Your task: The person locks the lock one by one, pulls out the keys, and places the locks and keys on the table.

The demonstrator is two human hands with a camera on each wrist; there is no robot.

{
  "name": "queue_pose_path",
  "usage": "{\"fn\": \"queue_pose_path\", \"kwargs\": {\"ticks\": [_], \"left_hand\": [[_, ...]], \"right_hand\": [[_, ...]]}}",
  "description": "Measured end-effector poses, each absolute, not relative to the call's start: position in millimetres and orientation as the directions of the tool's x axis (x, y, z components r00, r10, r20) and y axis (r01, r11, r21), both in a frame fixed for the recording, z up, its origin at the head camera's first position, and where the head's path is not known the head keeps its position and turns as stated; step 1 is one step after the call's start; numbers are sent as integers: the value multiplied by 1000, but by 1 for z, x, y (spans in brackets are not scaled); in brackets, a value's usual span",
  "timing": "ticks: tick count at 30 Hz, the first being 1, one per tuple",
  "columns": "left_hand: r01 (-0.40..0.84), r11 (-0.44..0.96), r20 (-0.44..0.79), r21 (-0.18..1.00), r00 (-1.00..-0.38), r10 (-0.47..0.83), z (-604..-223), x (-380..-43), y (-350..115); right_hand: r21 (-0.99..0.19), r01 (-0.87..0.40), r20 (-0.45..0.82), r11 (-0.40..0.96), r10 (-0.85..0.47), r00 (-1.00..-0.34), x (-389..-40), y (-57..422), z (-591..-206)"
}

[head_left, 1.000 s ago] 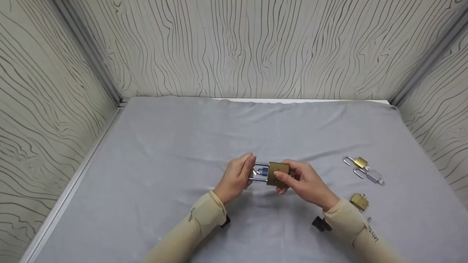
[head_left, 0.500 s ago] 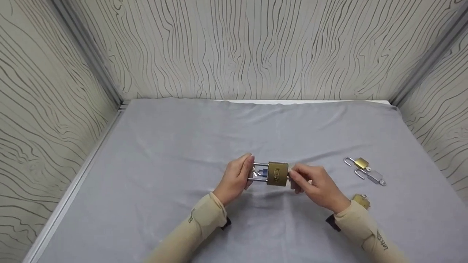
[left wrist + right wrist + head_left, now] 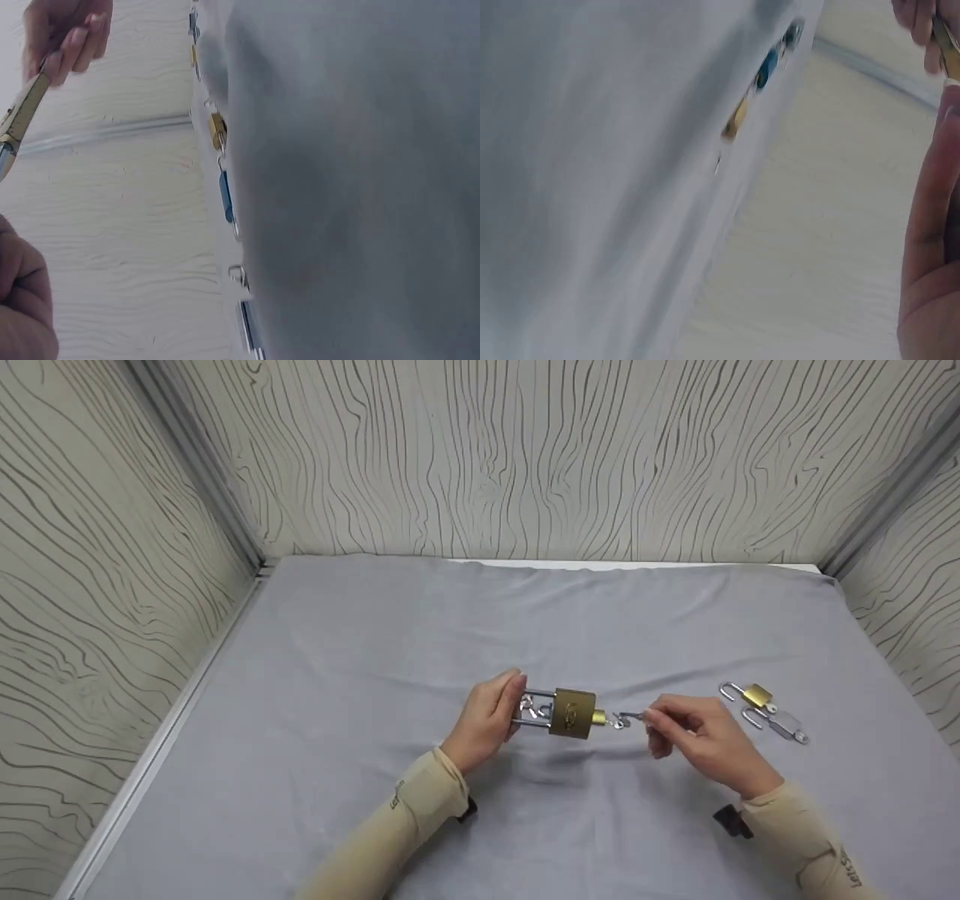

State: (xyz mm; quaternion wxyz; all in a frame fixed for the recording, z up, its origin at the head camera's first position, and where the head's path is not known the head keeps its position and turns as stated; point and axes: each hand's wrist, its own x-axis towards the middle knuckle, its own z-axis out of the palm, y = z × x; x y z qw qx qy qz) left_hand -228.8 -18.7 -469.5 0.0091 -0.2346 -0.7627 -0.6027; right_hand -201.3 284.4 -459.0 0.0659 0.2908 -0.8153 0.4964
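Note:
A large brass padlock point(image 3: 574, 714) with a raised emblem hangs sideways in the air, both legs of its shackle in the body. My left hand point(image 3: 487, 720) grips the shackle's curved end. To the right of the body, my right hand point(image 3: 697, 735) pinches a thin metal key point(image 3: 634, 715), apart from the padlock. Beyond them lies a small brass padlock point(image 3: 598, 717), partly hidden by the large one. Through the shackle show silver keys point(image 3: 527, 706) and part of a blue padlock point(image 3: 226, 196). The left wrist view shows the large padlock point(image 3: 28, 109) edge-on.
At the right lie a brass padlock point(image 3: 757, 695) and a silver-grey padlock point(image 3: 786, 725), both with shackles open. Grey wrinkled cloth point(image 3: 360, 645) covers the table. Patterned panels point(image 3: 480, 457) stand behind and at both sides.
My right hand has let go of the padlock body, moved to its bottom end, then drawn rightward with the key. The left hand keeps its grip. The brass padlock near my right forearm is now hidden.

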Motion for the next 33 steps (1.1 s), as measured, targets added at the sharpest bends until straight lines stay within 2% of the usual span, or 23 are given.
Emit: {"fn": "queue_pose_path", "kwargs": {"ticks": [3,9,18,22,29,33], "left_hand": [[344,151,284,927,-904,318,-471,-230,-23],[327,139,267,935,-905,332,-474,-231,-24],[328,147,266,933,-905,331,-475,-233,-21],[327,142,267,934,-905,331,-476,-233,-19],[315,142,254,938,-907,336,-476,-231,-18],[318,146,256,937,-908,333,-476,-232,-18]], "right_hand": [[-781,-489,373,388,-339,-864,-201,294,-458],[-806,-435,311,401,-339,-888,-206,295,-464],[-641,-534,451,552,-292,-843,-224,283,-462],[-604,-524,451,601,-284,-846,-232,278,-463],[-565,-413,305,714,-285,-909,-239,268,-466],[-512,-407,238,756,-330,-913,-240,266,-467]]}}
